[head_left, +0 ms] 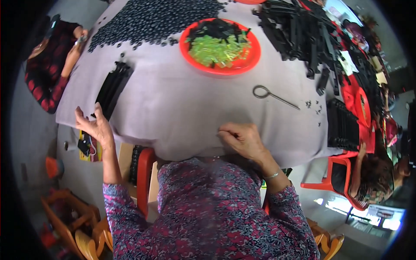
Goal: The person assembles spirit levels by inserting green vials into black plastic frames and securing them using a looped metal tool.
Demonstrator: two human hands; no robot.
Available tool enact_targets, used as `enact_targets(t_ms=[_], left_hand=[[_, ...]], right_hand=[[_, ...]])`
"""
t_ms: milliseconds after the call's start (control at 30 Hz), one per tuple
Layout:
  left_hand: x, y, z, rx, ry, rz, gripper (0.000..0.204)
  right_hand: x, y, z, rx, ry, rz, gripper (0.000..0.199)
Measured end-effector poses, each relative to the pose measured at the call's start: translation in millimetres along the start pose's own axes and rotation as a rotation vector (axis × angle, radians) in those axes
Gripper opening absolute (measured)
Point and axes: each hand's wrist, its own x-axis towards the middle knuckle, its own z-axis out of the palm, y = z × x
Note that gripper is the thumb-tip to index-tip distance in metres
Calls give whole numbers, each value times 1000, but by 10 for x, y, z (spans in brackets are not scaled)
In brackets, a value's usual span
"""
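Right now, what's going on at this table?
A seated person's left hand is open at the near end of some black strips; whether it touches them is unclear. The right hand is loosely curled over the tablecloth, with no object showing in it. Farther back sits a red plate of green pieces and black pieces.

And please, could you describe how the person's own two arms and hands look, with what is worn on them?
The left hand and right hand are both ungloved, with bare forearms. The sleeves have a busy pink, purple, grey and dark pattern and end near the elbows. A thin, silvery bracelet circles the right wrist.
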Motion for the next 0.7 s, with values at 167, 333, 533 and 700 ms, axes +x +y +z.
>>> enact_targets(t_ms=[167,333,533,700], left_hand=[[-337,842,74,-266,-327,222,42],[-865,1505,181,-525,-727,181,24],[-1105,1496,262,-614,-972,-11,19],[-1102,1532,283,-630,-956,14,17]], right_hand=[[-1,-70,-112,124,-30,90,9],[13,125,-307,305,224,178,8],[545,725,-1275,-83,607,220,17],[1044,1572,-1775,-527,666,361,41]])
